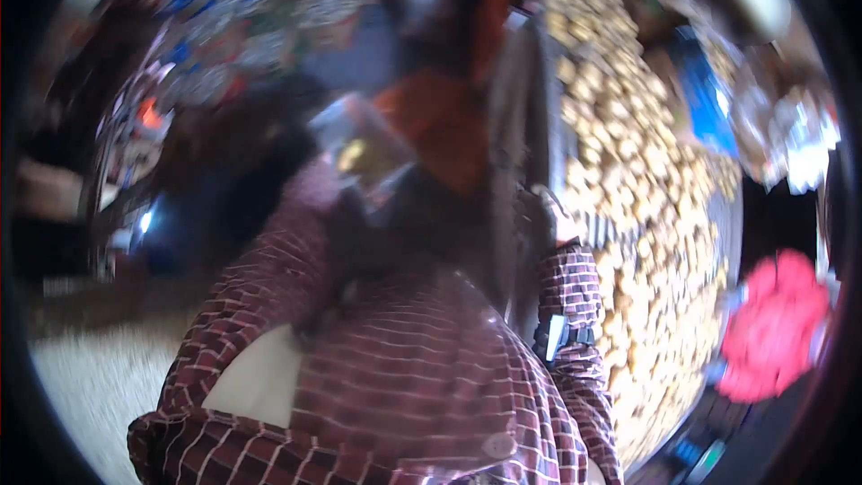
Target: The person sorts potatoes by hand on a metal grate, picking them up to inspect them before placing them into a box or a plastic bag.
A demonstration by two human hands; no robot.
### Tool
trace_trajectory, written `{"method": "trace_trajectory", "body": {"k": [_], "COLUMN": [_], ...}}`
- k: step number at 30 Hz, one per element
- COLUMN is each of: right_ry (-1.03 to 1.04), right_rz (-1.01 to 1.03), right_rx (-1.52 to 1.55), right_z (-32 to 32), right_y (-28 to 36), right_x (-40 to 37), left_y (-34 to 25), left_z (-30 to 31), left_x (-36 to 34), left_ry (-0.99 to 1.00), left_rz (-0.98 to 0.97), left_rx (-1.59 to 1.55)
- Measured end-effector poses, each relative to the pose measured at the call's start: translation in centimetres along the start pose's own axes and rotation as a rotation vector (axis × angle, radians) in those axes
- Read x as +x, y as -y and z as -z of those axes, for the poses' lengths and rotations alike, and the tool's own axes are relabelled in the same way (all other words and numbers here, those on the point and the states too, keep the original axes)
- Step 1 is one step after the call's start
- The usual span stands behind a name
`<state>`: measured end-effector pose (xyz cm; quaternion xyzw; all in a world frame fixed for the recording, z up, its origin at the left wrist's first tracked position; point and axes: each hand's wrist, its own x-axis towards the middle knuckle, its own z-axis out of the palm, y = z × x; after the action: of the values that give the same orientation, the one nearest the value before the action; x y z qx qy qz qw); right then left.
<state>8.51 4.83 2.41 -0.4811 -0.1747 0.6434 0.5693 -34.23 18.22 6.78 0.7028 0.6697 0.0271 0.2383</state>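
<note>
My left hand (316, 182), blurred by motion, is closed on the near edge of a clear plastic packet (386, 145). Something yellow shows inside the packet. On the right, my right hand (566, 223) is at the dark edge of a long tray (525, 126). Its fingers are partly hidden and smeared, so whether they grip the edge cannot be told. Just past that hand, many pale yellow rounded pieces (646, 162) fill the tray. Beside my right hand, a dark striped patch (612, 230) shows among the pieces.
An orange surface (435, 121) lies beyond the packet. Colourful plastic packets (242, 9) are heaped at the upper left. A blue item (705, 94) and clear plastic bags (795, 130) sit beyond the tray. At the right stands a pink-red round thing (777, 328).
</note>
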Motion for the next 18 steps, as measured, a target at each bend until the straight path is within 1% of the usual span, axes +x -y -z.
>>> {"method": "trace_trajectory", "body": {"k": [1, 2, 3, 4, 5, 6, 7, 8, 9, 10, 11, 12, 13, 14, 15, 16, 17, 18], "right_ry": [-0.183, -0.191, -0.293, -0.376, -0.566, -0.739, -0.799, -0.853, -0.937, -1.007, -1.045, -1.077, -1.087, -1.092, -1.103, -1.081, -1.062, -1.044], "right_rz": [0.038, 0.1, 0.246, 0.341, 0.462, 0.534, 0.59, 0.63, 0.613, 0.595, 0.469, 0.343, 0.329, 0.315, 0.307, 0.295, 0.281, 0.269], "right_rx": [-0.072, -0.191, -0.149, -0.264, -0.662, -1.074, -1.159, -1.254, -1.383, -1.512, -1.548, -1.578, -1.536, -1.494, -1.453, -1.441, -1.428, -1.418], "right_z": [-0.5, 0.4, 2.5, 4.9, 6.1, 6.9, 7.4, 8.0, 7.9, 7.9, 8.2, 8.5, 8.8, 9.1, 9.7, 9.6, 9.3, 9.2], "right_y": [1.3, 3.0, 1.6, 0.4, -0.7, -1.8, -2.7, -3.5, -4.5, -5.5, -6.8, -8.3, -9.4, -10.4, -11.2, -11.3, -11.3, -11.1], "right_x": [-2.7, -5.5, -7.7, -9.7, -12.2, -14.8, -17.3, -18.5, -20.3, -22.0, -23.5, -24.8, -25.9, -26.8, -27.0, -27.3, -27.7, -28.1], "left_y": [-0.6, 0.9, 2.6, 3.2, 3.2, 1.9, -4.0, -12.2, -16.8, -20.6, -24.4, -27.3, -29.8, -32.3, -34.9, -37.6, -39.8, -41.8], "left_z": [0.5, -1.8, -3.7, -7.3, -12.4, -17.1, -16.7, -15.8, -15.7, -15.7, -15.3, -15.6, -17.2, -18.5, -19.6, -19.3, -20.3, -21.6], "left_x": [1.2, 3.8, 6.9, 11.3, 16.9, 21.4, 18.6, 13.8, 11.1, 8.9, 6.5, 4.9, 4.7, 4.7, 4.4, 3.6, 4.4, 5.2], "left_ry": [0.029, 0.004, -0.021, -0.026, -0.005, 0.023, 0.012, 0.005, 0.049, 0.066, 0.009, -0.084, -0.059, -0.025, -0.011, 0.047, -0.008, -0.027], "left_rz": [-0.033, -0.178, -0.183, -0.131, -0.048, 0.015, -0.108, -0.223, -0.364, -0.546, -0.748, -0.961, -1.074, -1.134, -1.146, -1.148, -1.223, -1.187], "left_rx": [0.053, 0.044, -0.022, -0.23, -0.587, -0.858, -0.818, -0.784, -0.781, -0.695, -0.554, -0.492, -0.528, -0.496, -0.452, -0.436, -0.343, -0.255]}}
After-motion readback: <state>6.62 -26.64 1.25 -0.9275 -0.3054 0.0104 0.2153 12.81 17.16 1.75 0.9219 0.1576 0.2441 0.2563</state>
